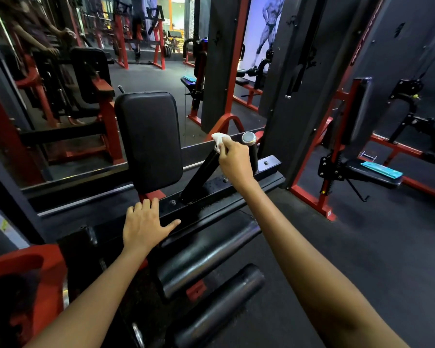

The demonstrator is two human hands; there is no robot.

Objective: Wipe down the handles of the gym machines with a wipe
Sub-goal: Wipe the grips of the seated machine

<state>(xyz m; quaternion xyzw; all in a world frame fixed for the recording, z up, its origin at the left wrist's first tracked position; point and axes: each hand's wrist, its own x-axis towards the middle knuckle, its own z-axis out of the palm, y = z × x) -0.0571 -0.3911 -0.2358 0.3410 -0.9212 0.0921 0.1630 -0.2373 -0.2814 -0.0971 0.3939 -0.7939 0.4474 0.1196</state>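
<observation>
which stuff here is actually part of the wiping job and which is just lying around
In the job:
white wipe
right hand gripping it
slanted black handle
chrome-capped handle

Lying about:
black back pad
roller pads
blue packet on bench

black back pad (148,139) | wall mirror (60,84) | blue cloth (381,169) on bench (357,173)

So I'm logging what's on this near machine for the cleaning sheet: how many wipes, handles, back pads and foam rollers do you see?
Wipe, gripped by the right hand: 1
Handles: 2
Back pad: 1
Foam rollers: 2
Total: 6
</observation>
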